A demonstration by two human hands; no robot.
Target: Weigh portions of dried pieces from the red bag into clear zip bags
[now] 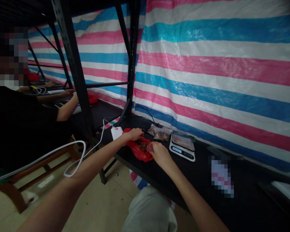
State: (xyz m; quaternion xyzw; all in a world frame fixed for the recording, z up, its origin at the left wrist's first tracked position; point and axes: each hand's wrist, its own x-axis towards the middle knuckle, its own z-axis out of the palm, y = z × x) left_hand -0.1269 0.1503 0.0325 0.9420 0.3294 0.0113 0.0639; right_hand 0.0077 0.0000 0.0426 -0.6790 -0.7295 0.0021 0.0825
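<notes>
Striped tarp [215, 71] behind black rack post [73, 64]; wooden chair [50, 159] lower left.

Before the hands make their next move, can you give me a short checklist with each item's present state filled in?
1. Left hand at the red bag: ok, at its far left part; firmness of hold cannot tell.
2. Right hand at the bag: ok, fingers at its right edge.
3. Bag open, contents showing: ok, brown pieces are visible.
4. Scale reading legible: not ok, the display is lit but its digits are too small.
5. Clear bags off the scale: ok, they lie to its left.
6. White cable clear of the left forearm: cannot tell, its loop overlaps the forearm in this view.
</notes>
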